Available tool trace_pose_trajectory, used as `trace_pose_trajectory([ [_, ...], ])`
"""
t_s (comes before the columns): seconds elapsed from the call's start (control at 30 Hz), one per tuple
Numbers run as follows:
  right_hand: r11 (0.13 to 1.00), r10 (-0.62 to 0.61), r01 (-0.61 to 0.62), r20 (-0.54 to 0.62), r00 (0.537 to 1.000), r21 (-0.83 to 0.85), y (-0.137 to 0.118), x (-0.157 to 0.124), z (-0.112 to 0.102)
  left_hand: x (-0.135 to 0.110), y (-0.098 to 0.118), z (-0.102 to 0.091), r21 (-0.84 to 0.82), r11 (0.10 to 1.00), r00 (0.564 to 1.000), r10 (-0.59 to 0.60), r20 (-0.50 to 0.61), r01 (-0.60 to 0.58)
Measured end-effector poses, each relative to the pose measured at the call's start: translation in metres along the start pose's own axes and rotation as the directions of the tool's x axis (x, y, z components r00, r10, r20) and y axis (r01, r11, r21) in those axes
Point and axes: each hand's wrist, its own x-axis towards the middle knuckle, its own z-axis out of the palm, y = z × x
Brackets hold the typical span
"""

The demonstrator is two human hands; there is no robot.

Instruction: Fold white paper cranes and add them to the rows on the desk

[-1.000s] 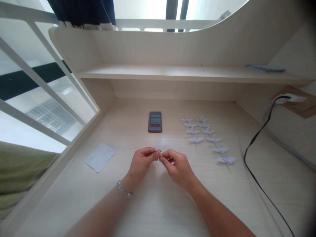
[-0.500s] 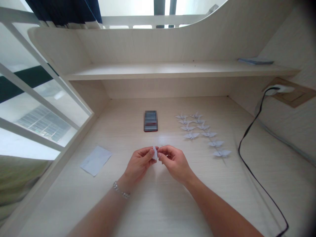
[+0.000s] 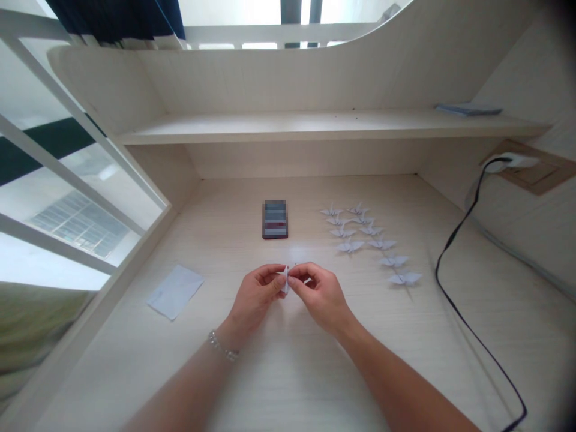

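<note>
My left hand [image 3: 255,295] and my right hand [image 3: 321,294] meet over the middle of the pale wooden desk [image 3: 288,372]. Both pinch one small folded piece of white paper [image 3: 284,279] between thumbs and fingertips, just above the desk. A bracelet circles my left wrist. Behind and to the right, several finished white paper cranes [image 3: 369,240] lie in two slanting rows.
A flat sheet of white paper [image 3: 175,291] lies at the left. A phone [image 3: 275,219] lies behind my hands. A black cable [image 3: 454,282] runs from a wall socket [image 3: 513,161] down the desk's right side. A shelf [image 3: 315,127] spans the back, with a thin blue item [image 3: 468,109].
The view shifted a little between the first frame and now. My hands stay together on the folded paper, whose white edge shows more upright between my fingers.
</note>
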Motion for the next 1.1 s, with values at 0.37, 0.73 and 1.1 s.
trace_pose_trajectory([
  [0.37, 0.996, 0.067, -0.073, 0.118, 0.991, 0.045, 0.006, 0.006, -0.006, -0.001, 0.007, -0.004, 0.107, 0.991, 0.997, -0.083, 0.003, 0.082],
  [0.73, 0.998, -0.018, 0.026, 0.136, 0.99, -0.055, 0.003, 0.003, -0.01, -0.002, 0.009, -0.002, 0.153, 0.986, 0.998, -0.062, 0.018, 0.059],
  [1.1, 0.996, -0.069, 0.074, 0.082, 0.994, -0.056, 0.002, 0.001, -0.008, -0.003, 0.009, -0.004, 0.184, 0.98, 0.996, -0.081, 0.043, 0.071],
])
